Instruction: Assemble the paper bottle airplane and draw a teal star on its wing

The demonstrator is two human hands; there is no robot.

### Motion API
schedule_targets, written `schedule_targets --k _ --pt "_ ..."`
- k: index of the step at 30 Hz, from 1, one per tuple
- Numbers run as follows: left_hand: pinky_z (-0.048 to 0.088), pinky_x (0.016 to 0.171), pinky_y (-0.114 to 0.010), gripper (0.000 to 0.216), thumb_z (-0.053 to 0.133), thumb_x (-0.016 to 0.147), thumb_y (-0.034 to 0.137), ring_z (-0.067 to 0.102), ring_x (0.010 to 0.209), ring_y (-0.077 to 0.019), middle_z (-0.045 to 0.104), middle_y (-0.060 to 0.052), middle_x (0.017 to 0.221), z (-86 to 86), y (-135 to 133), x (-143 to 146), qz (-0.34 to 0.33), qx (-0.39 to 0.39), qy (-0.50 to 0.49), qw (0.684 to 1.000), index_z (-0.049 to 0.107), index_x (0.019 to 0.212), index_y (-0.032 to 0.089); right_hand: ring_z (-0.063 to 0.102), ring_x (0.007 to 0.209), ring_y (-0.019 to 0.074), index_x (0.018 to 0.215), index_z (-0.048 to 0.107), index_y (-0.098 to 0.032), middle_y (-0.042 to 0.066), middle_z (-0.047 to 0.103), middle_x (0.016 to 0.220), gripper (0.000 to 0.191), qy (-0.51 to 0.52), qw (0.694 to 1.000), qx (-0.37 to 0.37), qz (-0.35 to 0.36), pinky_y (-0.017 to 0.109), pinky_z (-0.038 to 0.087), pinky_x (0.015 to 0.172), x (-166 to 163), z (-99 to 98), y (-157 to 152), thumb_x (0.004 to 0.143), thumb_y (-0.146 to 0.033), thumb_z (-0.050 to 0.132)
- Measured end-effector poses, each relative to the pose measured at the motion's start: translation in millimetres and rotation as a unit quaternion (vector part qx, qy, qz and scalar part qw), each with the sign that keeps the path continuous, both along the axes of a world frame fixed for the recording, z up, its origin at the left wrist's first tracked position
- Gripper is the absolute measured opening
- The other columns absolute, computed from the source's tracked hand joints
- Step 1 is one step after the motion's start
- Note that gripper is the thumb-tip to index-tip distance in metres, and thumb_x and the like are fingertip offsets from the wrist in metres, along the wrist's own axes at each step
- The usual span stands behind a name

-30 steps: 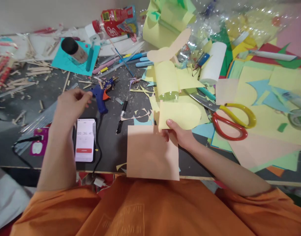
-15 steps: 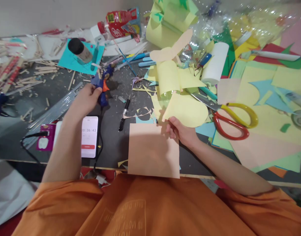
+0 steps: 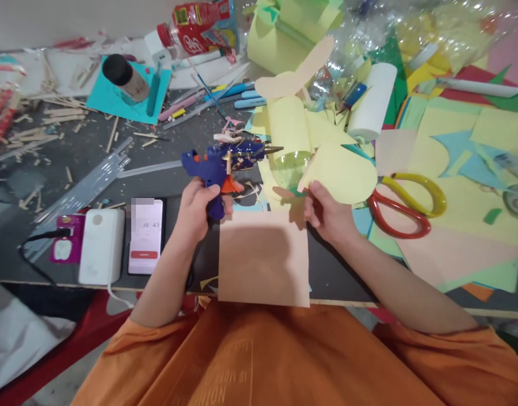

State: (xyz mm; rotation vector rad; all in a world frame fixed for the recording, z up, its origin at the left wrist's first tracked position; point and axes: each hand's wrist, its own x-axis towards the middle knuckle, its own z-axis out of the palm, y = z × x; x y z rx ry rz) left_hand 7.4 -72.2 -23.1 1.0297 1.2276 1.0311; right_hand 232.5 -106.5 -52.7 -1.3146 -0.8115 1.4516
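Observation:
My left hand is wrapped round the handle of a blue hot glue gun with an orange trigger. Its nozzle points right, and a clear glue stick trails from its back end. Between thumb and fingers, my right hand pinches the lower left edge of a yellow paper cutout with a rounded end. Below both hands lies a peach paper sheet at the table's front edge. Just past the nozzle stands a yellow paper roll round a clear bottle, topped by a peach paper strip.
Scissors with red and yellow handles lie at right beside coloured paper sheets. A phone and a white power bank rest at left. Behind them are clear glue sticks, wooden bits and a dark-capped jar.
My left hand has brought the glue gun rightward and nearer, turning its nozzle toward the yellow paper. My right hand has shifted slightly right and away from me with the yellow cutout.

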Motion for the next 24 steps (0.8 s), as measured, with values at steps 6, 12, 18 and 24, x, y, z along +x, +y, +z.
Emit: schedule_targets --k 6,12,18,24 --pt "0.040 0.039 -0.023 0.049 0.079 0.069 0.060 0.048 0.037 -0.0085 0.072 -0.006 0.065 -7.5 -6.7 -5.1 -0.067 -0.004 0.004 0.998 0.062 0.084 0.017 0.022 0.027 0.0021 0.049 0.047 -0.022 -0.006 0.045 0.037 0.063 0.002 1.000 0.012 -0.020 0.022 0.015 0.028 1.1 -0.7 2.3 0.068 -0.076 0.072" --pt "0.038 0.036 -0.021 0.050 0.073 0.076 0.065 0.046 0.036 -0.0063 0.072 -0.006 0.066 -7.9 -8.3 -7.2 -0.132 0.039 0.033 0.990 0.067 0.074 0.015 0.024 0.027 0.0037 0.057 0.057 -0.022 -0.006 0.048 0.037 0.059 0.013 0.999 -0.031 -0.012 0.023 0.018 0.027 -0.2 2.4 0.0 0.063 -0.078 0.073" --pt "0.039 0.037 -0.020 0.052 0.069 0.081 0.065 0.048 0.036 -0.0058 0.070 -0.006 0.063 -6.6 -7.8 -6.2 -0.146 0.074 0.055 0.985 0.068 0.068 0.015 0.025 0.027 0.0035 0.063 0.060 -0.022 -0.007 0.048 0.039 0.056 0.019 1.000 -0.024 0.001 0.022 0.022 0.027 0.6 3.6 -0.8 0.068 -0.076 0.073" --pt "0.038 0.037 -0.017 0.052 0.068 0.084 0.064 0.048 0.037 -0.0051 0.063 -0.001 0.057 -8.8 -7.9 -9.1 -0.170 0.085 0.060 0.980 0.068 0.069 0.014 0.023 0.025 0.0014 0.050 0.053 -0.021 -0.006 0.048 0.035 0.062 0.034 0.998 -0.040 -0.016 0.020 0.018 0.026 0.2 6.3 0.5 0.059 -0.077 0.078"
